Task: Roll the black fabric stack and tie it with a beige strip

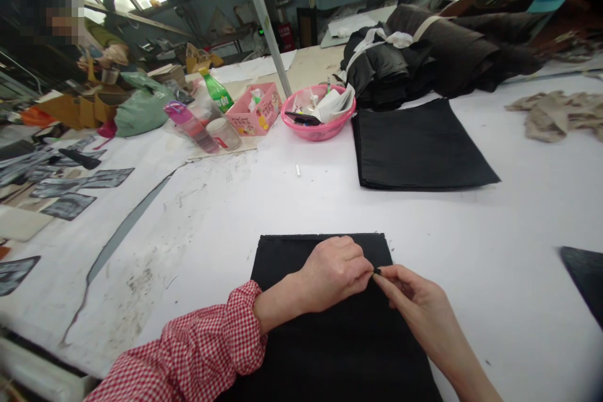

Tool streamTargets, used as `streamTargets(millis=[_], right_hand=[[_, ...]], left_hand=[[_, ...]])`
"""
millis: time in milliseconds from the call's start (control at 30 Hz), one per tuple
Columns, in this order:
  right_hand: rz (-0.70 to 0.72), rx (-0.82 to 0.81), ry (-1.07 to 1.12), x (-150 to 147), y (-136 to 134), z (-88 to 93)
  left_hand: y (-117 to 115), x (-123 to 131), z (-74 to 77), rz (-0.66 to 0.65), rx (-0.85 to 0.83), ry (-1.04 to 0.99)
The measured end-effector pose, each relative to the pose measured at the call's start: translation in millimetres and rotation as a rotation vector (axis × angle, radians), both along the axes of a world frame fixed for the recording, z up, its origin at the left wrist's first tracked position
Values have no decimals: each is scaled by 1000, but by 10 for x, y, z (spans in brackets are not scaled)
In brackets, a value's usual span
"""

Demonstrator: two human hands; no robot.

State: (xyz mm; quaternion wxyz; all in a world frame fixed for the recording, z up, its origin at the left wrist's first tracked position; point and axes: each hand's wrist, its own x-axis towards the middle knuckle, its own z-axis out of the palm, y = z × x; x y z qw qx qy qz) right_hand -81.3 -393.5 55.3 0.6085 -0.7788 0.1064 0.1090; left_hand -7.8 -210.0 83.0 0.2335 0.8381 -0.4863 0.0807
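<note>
A flat black sheet of leather-like material [325,345] lies on the white table in front of me. Above its right side, my left hand [332,273] is closed, its thumb and fingertips pinched together. Facing it, my right hand [414,295] pinches with thumb and forefinger, and the fingertips of both hands meet. Between them shows a tiny black piece [377,271]; whether it belongs to the sheet's edge I cannot tell. A narrow strip or fold runs along the sheet's far edge.
Beyond lies a stack of black sheets [419,147], with black rolls [391,63] behind it. A pink basket [318,132], pink box [254,110], green bottle [217,93] and jar [223,134] stand farther left. Grey-brown cloth [551,113] lies right. Another person [106,53] is at far left.
</note>
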Motion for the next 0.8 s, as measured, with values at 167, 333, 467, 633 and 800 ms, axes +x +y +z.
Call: streamTargets(millis=[167, 333, 467, 633, 800], right_hand=[[18, 8, 3, -8, -9, -5], [47, -3, 8, -9, -10, -26], [81, -39, 10, 10, -5, 6], [118, -72, 31, -5, -25, 29], [51, 18, 94, -20, -73, 28]], left_hand=[[-20, -8, -8, -10, 48, -105], [-33, -7, 2, -4, 60, -172], [-40, -19, -24, -8, 74, -215], [13, 68, -13, 73, 56, -223], [86, 167, 54, 101, -41, 42]])
